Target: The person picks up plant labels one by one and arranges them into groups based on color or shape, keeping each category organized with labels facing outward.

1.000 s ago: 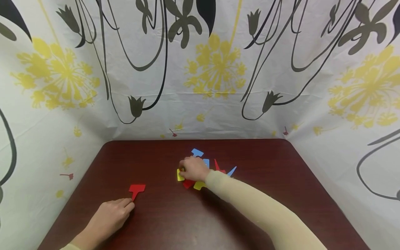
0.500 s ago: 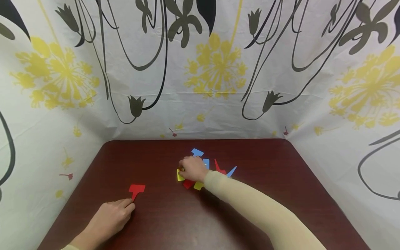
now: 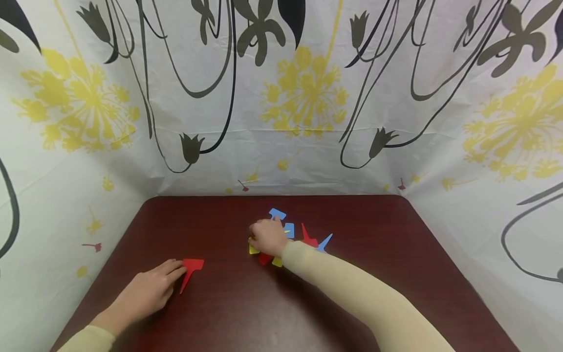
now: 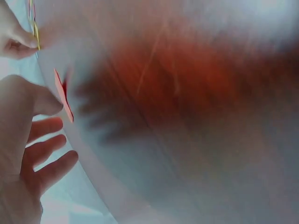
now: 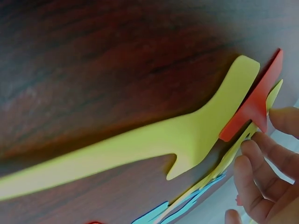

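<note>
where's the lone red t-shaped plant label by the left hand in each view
Head: the red T-shaped plant label lies left of centre, low, beside the left hand.
Left wrist: left side, above mid-height, nearly edge-on.
Right wrist: not in it; the red label there is another.
Shared landmark: the right hand, in all three.

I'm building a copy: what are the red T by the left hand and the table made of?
The red T looks like thin plastic, smooth and matte: flat, evenly coloured. The table may be wood or laminate, slightly shiny: dark grain, soft glare.
</note>
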The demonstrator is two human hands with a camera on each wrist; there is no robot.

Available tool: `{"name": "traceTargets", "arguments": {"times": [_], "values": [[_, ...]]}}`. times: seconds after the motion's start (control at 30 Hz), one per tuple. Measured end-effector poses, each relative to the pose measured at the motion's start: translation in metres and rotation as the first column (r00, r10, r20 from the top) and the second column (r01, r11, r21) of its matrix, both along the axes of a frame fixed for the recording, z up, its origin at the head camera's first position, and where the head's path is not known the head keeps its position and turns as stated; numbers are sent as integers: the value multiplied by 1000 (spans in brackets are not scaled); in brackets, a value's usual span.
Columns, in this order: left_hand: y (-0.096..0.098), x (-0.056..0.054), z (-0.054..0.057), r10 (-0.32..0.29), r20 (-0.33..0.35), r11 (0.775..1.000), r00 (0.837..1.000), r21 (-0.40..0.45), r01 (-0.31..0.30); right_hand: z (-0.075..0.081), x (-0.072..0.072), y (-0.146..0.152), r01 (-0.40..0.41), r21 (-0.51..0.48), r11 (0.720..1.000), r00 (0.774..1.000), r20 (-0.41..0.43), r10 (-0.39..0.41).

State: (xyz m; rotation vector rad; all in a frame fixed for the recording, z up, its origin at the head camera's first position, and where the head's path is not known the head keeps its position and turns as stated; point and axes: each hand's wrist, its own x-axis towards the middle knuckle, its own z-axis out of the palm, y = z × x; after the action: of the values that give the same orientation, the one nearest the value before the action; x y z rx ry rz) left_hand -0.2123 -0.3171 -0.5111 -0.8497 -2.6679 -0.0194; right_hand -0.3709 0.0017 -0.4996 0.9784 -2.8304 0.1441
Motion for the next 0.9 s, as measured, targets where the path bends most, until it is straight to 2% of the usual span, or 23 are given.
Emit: {"name": "traceTargets", "arguments": {"times": [0.13, 0.33, 0.43, 0.67, 0.9], "values": [[-6, -4, -3, 31, 154, 999, 988, -17, -28, -2, 1, -2, 15, -3, 1000, 1000, -15, -15], [-10, -11, -7, 57, 304, 998, 951, 4, -61, -5, -1, -2, 39, -11, 999, 999, -32, -39], [-12, -13, -8, 54, 319, 998, 946, 13, -61, -6, -2, -3, 46, -10, 999, 999, -26, -46], [-11, -12, -5, 28, 298, 1000, 954, 1, -30, -6, -2, -4, 63, 9, 998, 998, -26, -63], [-9, -15, -3, 32, 322, 999, 946, 10, -37, -7, -3, -5, 69, -10, 998, 997, -15, -69]]}}
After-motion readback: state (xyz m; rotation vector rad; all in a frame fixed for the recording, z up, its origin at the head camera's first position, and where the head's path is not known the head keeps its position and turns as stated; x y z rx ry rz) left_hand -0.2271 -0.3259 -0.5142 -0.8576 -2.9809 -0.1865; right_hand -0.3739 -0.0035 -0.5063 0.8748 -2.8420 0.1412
